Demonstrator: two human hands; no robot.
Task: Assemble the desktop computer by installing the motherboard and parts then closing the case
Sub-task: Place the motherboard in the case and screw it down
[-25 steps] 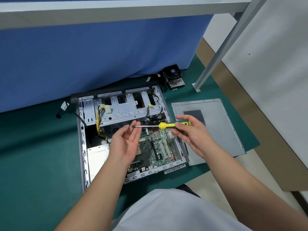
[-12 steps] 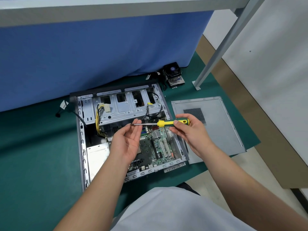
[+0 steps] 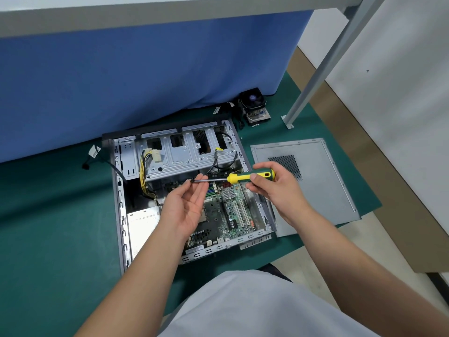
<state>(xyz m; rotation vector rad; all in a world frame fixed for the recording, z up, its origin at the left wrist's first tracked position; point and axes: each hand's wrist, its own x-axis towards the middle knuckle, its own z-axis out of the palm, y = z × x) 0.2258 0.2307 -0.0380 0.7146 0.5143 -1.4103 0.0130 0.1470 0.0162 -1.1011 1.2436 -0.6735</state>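
Observation:
The open computer case [image 3: 119,198] lies flat on the green mat, with the green motherboard [image 3: 233,210] inside it. My right hand [image 3: 277,190] grips the yellow and green handle of a screwdriver [image 3: 245,177], held level above the case with its tip pointing left. My left hand [image 3: 187,205] is palm up over the board, its fingers relaxed, and the fingertips touch the screwdriver's metal shaft near the tip. The case's grey side panel [image 3: 313,188] lies flat to the right of the case. A CPU cooler with fan [image 3: 254,107] sits behind the case.
A blue cloth [image 3: 145,76] hangs along the back. A slanted metal frame leg [image 3: 313,71] is bolted to the mat at the right rear. Loose black cable [image 3: 97,161] trails left of the case. The mat's edge and bare floor lie right of the panel.
Both hands with the screwdriver have shifted slightly up and left over the case; the left fingertips stay at the shaft's tip.

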